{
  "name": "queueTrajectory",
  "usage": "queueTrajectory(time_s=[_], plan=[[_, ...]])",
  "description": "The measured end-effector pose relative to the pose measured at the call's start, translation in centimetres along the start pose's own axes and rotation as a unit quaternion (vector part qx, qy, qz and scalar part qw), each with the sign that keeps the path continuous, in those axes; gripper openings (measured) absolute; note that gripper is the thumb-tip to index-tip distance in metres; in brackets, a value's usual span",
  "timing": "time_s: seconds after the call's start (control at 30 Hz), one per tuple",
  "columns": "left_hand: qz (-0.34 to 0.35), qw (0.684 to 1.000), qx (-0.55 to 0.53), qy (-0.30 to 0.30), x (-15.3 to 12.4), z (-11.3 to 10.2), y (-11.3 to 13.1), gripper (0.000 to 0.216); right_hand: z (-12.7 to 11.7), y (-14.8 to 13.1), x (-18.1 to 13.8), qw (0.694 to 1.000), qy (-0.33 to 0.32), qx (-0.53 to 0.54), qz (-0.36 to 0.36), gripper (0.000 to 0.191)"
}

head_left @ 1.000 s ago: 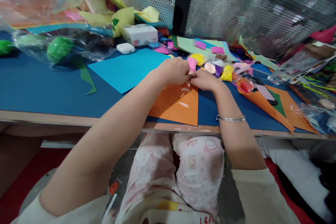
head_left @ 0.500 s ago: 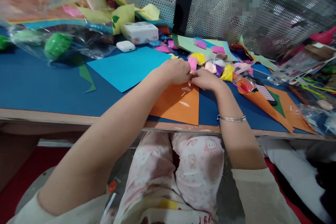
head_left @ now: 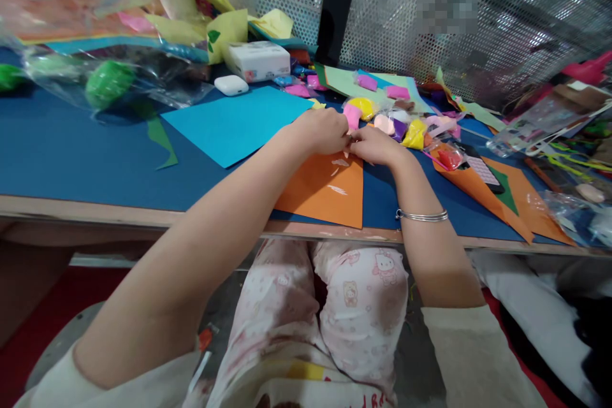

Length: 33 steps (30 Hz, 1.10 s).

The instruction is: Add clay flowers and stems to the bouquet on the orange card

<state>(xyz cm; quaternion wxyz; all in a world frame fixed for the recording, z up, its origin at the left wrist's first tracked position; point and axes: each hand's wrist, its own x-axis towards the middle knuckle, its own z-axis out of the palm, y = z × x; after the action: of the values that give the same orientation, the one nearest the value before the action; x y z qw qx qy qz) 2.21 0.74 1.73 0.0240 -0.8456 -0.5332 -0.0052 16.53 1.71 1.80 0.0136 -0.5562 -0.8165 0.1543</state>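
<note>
My left hand [head_left: 326,131] and my right hand [head_left: 373,143] meet over the far part of an orange sheet of paper [head_left: 320,194]. Both have curled fingers, pinched together at the tips; whatever lies between them is hidden. White shapes [head_left: 338,190] mark the orange sheet just below the fingers. A blue sheet [head_left: 239,121] lies to the left, partly behind my left forearm. Right beyond the fingertips sits a pink packet of clay [head_left: 352,116], with a yellow packet [head_left: 362,108] behind it.
A white earbud case [head_left: 231,85], a white box [head_left: 258,60] and a leaning phone [head_left: 333,25] stand at the back. Bagged green balls [head_left: 109,84] lie left. On the right are a rolled orange paper [head_left: 482,194] and a clear plastic container [head_left: 549,111]. A perforated metal panel [head_left: 382,6] closes the back.
The view has shifted very slightly. Both hands stay together over the orange sheet, with hardly any visible movement of the fingers.
</note>
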Motion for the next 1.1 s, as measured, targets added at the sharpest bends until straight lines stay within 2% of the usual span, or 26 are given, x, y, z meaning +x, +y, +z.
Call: queueTrajectory(time_s=[0.2, 0.5, 0.8, 1.1], plan=[[0.019, 1.000, 0.003, 0.018, -0.36, 0.02, 0.04, 0.046, 0.04, 0.09, 0.15, 1.000, 0.000, -0.004, -0.001, 0.015], [-0.005, 1.000, 0.030, -0.009, 0.17, 0.01, 0.09, 0.043, 0.08, -0.10, -0.05, 1.000, 0.005, -0.014, 0.000, 0.014], [0.030, 0.999, -0.014, 0.006, -0.33, 0.07, -0.05, 0.046, 0.15, 0.14, 0.26, 1.000, 0.007, -0.016, -0.008, 0.016], [0.034, 0.999, 0.016, -0.002, -0.28, 0.19, -0.03, 0.050, 0.11, 0.27, 0.31, 1.000, 0.002, -0.008, -0.010, 0.014]])
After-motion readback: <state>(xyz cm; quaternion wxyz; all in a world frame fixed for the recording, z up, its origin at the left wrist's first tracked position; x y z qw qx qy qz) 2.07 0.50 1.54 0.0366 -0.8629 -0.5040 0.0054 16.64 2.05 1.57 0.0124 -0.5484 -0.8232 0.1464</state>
